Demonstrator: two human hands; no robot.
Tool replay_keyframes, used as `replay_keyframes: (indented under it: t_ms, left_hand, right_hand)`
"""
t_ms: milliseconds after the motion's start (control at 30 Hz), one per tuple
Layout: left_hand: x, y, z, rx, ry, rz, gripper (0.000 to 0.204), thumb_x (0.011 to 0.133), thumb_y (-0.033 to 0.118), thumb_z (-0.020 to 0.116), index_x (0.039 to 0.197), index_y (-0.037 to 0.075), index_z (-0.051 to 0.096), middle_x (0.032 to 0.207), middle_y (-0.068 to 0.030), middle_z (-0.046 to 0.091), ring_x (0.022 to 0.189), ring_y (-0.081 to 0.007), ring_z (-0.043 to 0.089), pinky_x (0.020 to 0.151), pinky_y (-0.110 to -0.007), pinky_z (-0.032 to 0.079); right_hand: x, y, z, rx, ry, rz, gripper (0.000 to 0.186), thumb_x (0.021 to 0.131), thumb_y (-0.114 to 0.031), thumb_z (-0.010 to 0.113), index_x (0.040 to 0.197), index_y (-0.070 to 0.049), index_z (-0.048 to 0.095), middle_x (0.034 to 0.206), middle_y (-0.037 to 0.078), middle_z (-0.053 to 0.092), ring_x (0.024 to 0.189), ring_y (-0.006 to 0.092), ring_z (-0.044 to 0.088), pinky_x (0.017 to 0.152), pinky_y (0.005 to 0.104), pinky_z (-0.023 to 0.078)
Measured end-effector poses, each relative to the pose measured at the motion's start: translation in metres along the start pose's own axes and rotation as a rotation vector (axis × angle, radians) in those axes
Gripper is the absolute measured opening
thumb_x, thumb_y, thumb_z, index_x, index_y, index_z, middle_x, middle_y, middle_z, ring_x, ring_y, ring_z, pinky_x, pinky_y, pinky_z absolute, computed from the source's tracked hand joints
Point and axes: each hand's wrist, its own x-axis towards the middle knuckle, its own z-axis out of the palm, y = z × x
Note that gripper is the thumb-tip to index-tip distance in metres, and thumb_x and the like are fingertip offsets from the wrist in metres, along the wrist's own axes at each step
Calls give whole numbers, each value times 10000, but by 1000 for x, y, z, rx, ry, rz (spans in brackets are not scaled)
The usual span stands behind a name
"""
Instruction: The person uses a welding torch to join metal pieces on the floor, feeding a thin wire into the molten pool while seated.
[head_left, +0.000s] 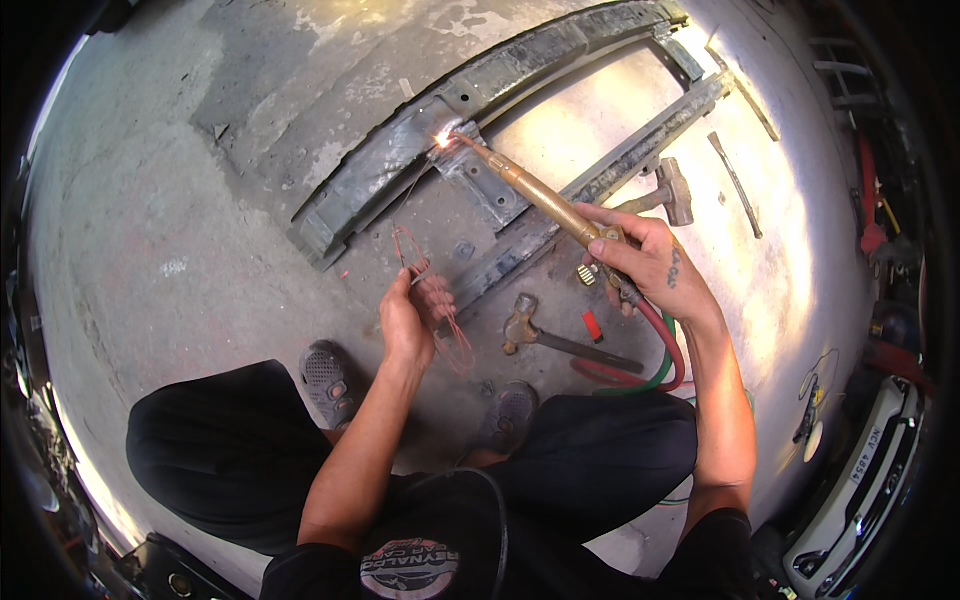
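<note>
My right hand (655,265) is closed around the rear of a brass gas torch (545,197), near its valve knobs. Red and green hoses (672,345) trail from the torch's back end. Its tip meets a bright glow (445,140) on a curved grey metal beam (375,185), where a flat bracket joins it. My left hand (408,320) is closed on a thin copper-coloured filler wire (458,345), bent into loops. One thin end of the wire runs up toward the glow. A straight metal bar (640,150) lies alongside the beam, linked to it by brackets.
On the concrete floor (160,260) lie a hammer (570,345), a heavier hammer (675,190), a metal rod (735,185) and a small red object (592,326). A vehicle front panel (855,485) stands at lower right. My shoes (328,383) are close to the work.
</note>
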Motion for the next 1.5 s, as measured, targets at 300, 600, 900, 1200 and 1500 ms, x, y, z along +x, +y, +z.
replay_keyframes:
  t_ms: [300, 600, 900, 1200, 1500]
  left_hand:
    - [-3, 1, 2, -18, -1, 11, 428, 1131, 325, 294, 1338, 24, 516, 961, -128, 651, 767, -221, 651, 711, -377, 571]
    - [-24, 15, 28, -121, -58, -5, 435, 1128, 344, 310, 1422, 76, 485, 1108, -146, 632, 919, -282, 675, 826, -443, 590]
    - [-81, 68, 63, -5, -227, 111, 483, 1119, 346, 432, 1542, 114, 398, 1218, -149, 610, 944, -240, 665, 796, -385, 581]
    - [-193, 180, 90, 397, -238, 609, 638, 1128, 422, 412, 1635, 73, 243, 1232, -172, 605, 885, -186, 642, 731, -304, 556]
    - [-171, 279, 50, 811, -200, 1110, 350, 1126, 308, 488, 1346, 37, 521, 1245, -204, 677, 920, -175, 671, 771, -284, 537]
  right_hand:
    - [-2, -2, 0, 18, 8, 11, 523, 1017, -195, 643, 1507, -51, 532, 897, 67, 695, 549, 112, 634, 422, 261, 494]
    - [-10, -6, -5, 153, 191, -107, 558, 1034, -252, 631, 1514, -2, 494, 975, 87, 694, 591, 126, 648, 441, 255, 487]
    - [-14, -7, -7, 207, 125, -192, 700, 969, -317, 677, 1489, 105, 472, 819, 55, 590, 578, 138, 630, 475, 294, 488]
    - [-9, -9, -6, 191, 110, -279, 682, 976, -260, 672, 1463, 163, 452, 870, 109, 653, 578, 151, 632, 458, 292, 505]
    - [-11, -9, -5, 147, 126, -245, 616, 1010, -218, 676, 1501, 86, 462, 880, 96, 662, 533, 132, 627, 440, 275, 504]
